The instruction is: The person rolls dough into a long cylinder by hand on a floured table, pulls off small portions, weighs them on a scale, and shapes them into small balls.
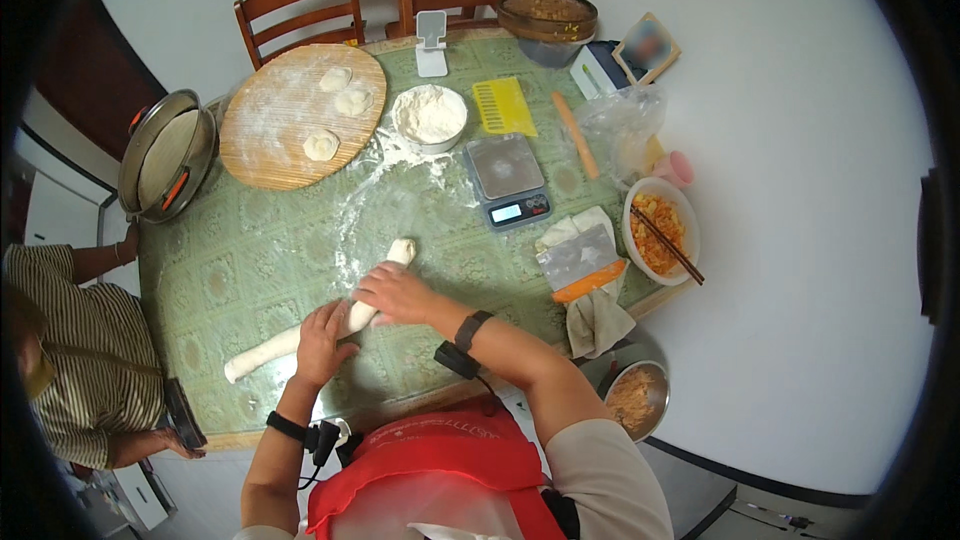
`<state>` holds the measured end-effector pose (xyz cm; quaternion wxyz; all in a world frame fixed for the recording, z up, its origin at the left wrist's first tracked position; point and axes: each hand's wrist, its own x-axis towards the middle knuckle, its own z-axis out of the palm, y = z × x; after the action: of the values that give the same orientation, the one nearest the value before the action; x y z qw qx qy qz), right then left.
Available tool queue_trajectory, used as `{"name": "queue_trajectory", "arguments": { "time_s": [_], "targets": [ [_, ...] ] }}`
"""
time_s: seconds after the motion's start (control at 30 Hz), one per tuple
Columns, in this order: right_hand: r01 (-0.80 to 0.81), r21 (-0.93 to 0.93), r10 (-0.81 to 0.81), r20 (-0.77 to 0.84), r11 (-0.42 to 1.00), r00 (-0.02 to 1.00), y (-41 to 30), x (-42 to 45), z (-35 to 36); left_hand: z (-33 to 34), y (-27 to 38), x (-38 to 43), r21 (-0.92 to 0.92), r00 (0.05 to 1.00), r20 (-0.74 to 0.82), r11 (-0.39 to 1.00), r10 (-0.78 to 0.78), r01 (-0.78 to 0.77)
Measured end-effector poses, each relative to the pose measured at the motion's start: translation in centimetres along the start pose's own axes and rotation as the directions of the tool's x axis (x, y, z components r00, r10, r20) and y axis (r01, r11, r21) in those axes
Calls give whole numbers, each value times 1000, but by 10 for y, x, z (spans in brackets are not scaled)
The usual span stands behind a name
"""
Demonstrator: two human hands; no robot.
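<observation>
A long rope of pale dough [262, 354] lies diagonally on the floured green tablecloth. On its middle rests my left hand [322, 341], palm down with the thumb apart. Further up the same rope, close to its upper end, my right hand [394, 292] lies over the dough with fingers bent. Neither hand appears to grip it. Loose flour is scattered above the hands, below a bowl of flour [430, 114]. A digital kitchen scale [508, 169] and a dough scraper with an orange handle [581, 262] are to the right. Three filled dough pieces sit on a round slatted board [277, 120].
At left, a person in a striped top stands by the table, near a steamer pot [196, 165]. A white bowl of shredded filling [697, 229] with chopsticks is at right, near a wooden rolling pin [576, 136] and a yellow scraper [510, 106]. A metal bowl [660, 397] stands beyond the table edge.
</observation>
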<state>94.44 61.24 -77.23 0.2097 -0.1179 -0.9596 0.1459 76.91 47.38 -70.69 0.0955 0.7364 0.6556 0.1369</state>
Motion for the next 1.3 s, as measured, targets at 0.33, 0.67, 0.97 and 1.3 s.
{"name": "queue_trajectory", "arguments": {
  "time_s": [0.33, 0.67, 0.97, 1.3],
  "targets": [
    [-393, -48, 393, -11, 918, 920, -16, -61, -18, 36, 36, 8, -39, 990, -119, 996, 77, -83],
    [-598, -197, 560, -217, 777, 799, 6, 28, 17, 43, -9, 74, 180, 949, -138, 935, -283, 305],
    [-341, -69, 344, 54, 938, 937, -58, -88, -31, 24, 30, -38, 188, 981, 194, 982, -5, -33],
    [-554, -145, 539, -129, 820, 832, 19, -61, -23, 16, -24, 39, 351, 972, 65, 917, -226, 190]
  ]
}}
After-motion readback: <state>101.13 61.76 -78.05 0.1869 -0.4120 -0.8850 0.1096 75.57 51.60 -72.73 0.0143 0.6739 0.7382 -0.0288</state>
